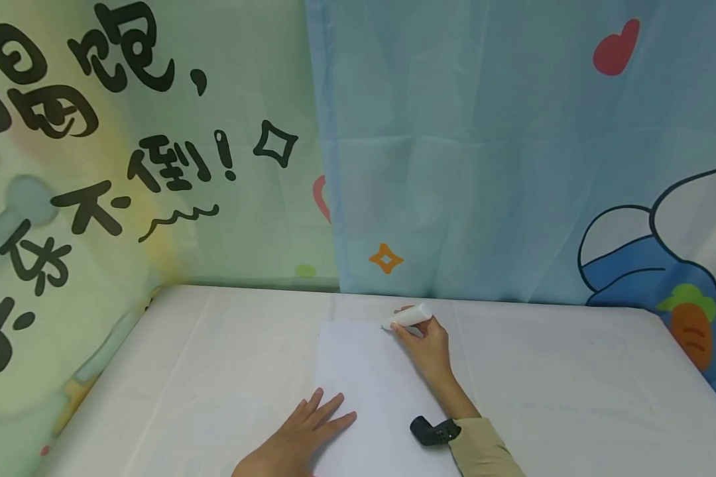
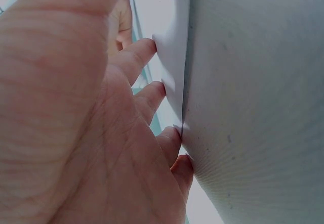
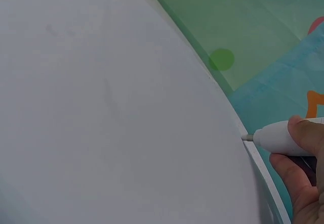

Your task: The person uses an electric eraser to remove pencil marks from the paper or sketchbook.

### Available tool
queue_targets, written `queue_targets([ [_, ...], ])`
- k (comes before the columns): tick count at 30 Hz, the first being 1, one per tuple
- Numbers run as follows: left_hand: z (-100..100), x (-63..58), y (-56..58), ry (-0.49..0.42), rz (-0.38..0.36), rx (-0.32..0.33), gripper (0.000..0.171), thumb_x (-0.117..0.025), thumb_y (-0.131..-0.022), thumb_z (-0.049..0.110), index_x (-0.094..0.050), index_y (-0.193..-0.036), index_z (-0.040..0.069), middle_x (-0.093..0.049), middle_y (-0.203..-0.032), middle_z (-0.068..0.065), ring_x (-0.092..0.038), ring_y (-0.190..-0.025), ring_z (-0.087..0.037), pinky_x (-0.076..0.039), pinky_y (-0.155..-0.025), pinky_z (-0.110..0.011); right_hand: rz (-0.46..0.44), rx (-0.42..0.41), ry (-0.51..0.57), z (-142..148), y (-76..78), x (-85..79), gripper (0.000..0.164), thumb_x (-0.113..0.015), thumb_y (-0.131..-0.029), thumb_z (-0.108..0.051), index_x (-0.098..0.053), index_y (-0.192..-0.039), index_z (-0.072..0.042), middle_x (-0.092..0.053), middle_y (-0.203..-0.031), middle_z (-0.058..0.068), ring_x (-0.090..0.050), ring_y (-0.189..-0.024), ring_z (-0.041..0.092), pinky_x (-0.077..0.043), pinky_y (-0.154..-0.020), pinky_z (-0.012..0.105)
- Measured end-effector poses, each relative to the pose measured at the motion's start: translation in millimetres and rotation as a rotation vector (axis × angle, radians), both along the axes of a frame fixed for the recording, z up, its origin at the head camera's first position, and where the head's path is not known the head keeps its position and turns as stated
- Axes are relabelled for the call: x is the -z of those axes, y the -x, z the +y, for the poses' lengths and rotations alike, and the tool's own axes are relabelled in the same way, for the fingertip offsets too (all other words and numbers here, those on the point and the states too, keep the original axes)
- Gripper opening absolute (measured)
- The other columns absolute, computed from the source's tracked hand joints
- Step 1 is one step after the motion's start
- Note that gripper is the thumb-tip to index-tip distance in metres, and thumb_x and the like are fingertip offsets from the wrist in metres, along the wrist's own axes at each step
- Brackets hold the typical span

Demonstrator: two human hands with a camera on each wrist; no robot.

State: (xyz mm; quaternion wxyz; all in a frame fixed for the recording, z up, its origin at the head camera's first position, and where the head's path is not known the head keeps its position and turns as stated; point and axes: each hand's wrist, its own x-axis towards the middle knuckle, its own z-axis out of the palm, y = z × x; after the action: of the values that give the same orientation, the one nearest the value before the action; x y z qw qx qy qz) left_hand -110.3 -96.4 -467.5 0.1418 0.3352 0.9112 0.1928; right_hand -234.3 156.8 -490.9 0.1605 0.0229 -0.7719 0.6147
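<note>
A blank white sheet of paper lies on the white table. My right hand pinches a thick white pen-shaped tube near the paper's far edge. In the right wrist view, the thumb and fingers grip the tube's white barrel, and its narrow greyish tip meets the paper's border. Closer to the body, my left hand lies with fingers spread across the sheet's left side. The left wrist view shows those fingertips along the paper's edge.
The white tabletop extends on both sides of the sheet. Behind it hangs a printed green and blue cloth with cartoon figures and black lettering. A black wrist camera sits by the right sleeve.
</note>
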Motion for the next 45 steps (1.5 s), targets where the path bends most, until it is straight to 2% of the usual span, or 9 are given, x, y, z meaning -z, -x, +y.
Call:
queue_targets([
  [3,-0.1,-0.5,-0.3,-0.005,0.008,0.003,0.094,-0.073,-0.076,0.06,-0.034,-0.153,0.024,-0.027,-0.16,-0.007,-0.022,-0.145,-0.041,-0.027,-0.112,-0.057,0.021,0.006,-0.003,0.0,0.3,0.6,0.037,-0.076,-0.08,0.005,-0.06,-0.113,0.008,-0.068,-0.111,0.023,-0.064,-0.1,0.024,-0.05,-0.079,0.012],
  [10,0.8,-1.8,-0.1,0.002,-0.009,-0.007,0.094,-0.073,-0.076,0.061,-0.033,-0.153,0.025,-0.026,-0.16,-0.005,-0.021,-0.146,-0.04,-0.026,-0.113,-0.056,0.025,0.017,0.002,0.7,-0.3,-0.8,0.036,-0.076,-0.08,0.004,-0.061,-0.113,0.007,-0.068,-0.111,0.023,-0.064,-0.099,0.019,-0.05,-0.08,0.013],
  [17,0.3,-0.3,-0.4,0.009,0.014,-0.002,0.094,-0.072,-0.076,0.062,-0.033,-0.153,0.024,-0.027,-0.16,-0.006,-0.022,-0.145,-0.04,-0.027,-0.113,-0.056,0.011,-0.001,0.013,1.0,-1.2,-1.4,0.037,-0.075,-0.081,0.003,-0.06,-0.115,0.007,-0.067,-0.113,0.023,-0.063,-0.104,0.03,-0.049,-0.081,0.012],
  [20,0.1,0.2,-0.6,0.003,0.024,0.0,0.094,-0.072,-0.076,0.062,-0.034,-0.153,0.024,-0.028,-0.16,-0.006,-0.023,-0.145,-0.041,-0.028,-0.112,-0.056,-0.001,-0.002,0.014,0.9,-0.9,-1.0,0.038,-0.076,-0.081,0.004,-0.06,-0.115,0.007,-0.067,-0.113,0.023,-0.064,-0.102,0.022,-0.05,-0.08,0.012],
  [23,0.2,-0.3,-1.0,0.003,0.032,0.0,0.093,-0.072,-0.076,0.062,-0.035,-0.152,0.024,-0.028,-0.159,-0.007,-0.023,-0.145,-0.041,-0.028,-0.112,-0.056,-0.024,-0.008,0.022,0.8,-0.7,-1.2,0.038,-0.075,-0.081,0.004,-0.06,-0.115,0.007,-0.067,-0.114,0.023,-0.063,-0.103,0.022,-0.05,-0.08,0.013],
  [29,0.5,-0.7,-0.5,0.008,0.024,-0.001,0.094,-0.072,-0.076,0.062,-0.034,-0.153,0.024,-0.028,-0.16,-0.006,-0.023,-0.145,-0.04,-0.028,-0.112,-0.056,-0.038,-0.013,0.006,0.6,0.4,-0.2,0.039,-0.075,-0.082,0.002,-0.059,-0.117,0.006,-0.066,-0.116,0.023,-0.062,-0.108,0.032,-0.05,-0.082,0.014],
  [33,0.7,-0.7,-0.2,0.009,0.013,-0.003,0.094,-0.072,-0.076,0.062,-0.033,-0.153,0.024,-0.027,-0.16,-0.006,-0.022,-0.146,-0.04,-0.027,-0.113,-0.056,-0.035,-0.013,-0.002,1.0,0.7,0.4,0.039,-0.076,-0.081,0.002,-0.06,-0.117,0.006,-0.067,-0.115,0.022,-0.063,-0.105,0.026,-0.05,-0.081,0.013],
  [40,1.1,-2.1,-0.4,0.0,-0.009,-0.014,0.094,-0.073,-0.076,0.061,-0.033,-0.153,0.025,-0.026,-0.161,-0.006,-0.02,-0.146,-0.04,-0.025,-0.113,-0.057,-0.039,-0.023,0.009,0.3,1.3,0.3,0.038,-0.075,-0.082,0.001,-0.06,-0.117,0.005,-0.067,-0.115,0.022,-0.059,-0.096,-0.001,-0.049,-0.08,0.011],
  [45,1.4,-2.1,-0.2,0.018,-0.002,-0.012,0.094,-0.072,-0.076,0.062,-0.032,-0.153,0.025,-0.025,-0.161,-0.005,-0.02,-0.146,-0.039,-0.025,-0.114,-0.055,-0.04,-0.041,0.034,-0.2,0.6,-0.1,0.036,-0.075,-0.083,0.001,-0.061,-0.116,0.005,-0.067,-0.116,0.022,-0.058,-0.095,-0.005,-0.049,-0.081,0.01],
])
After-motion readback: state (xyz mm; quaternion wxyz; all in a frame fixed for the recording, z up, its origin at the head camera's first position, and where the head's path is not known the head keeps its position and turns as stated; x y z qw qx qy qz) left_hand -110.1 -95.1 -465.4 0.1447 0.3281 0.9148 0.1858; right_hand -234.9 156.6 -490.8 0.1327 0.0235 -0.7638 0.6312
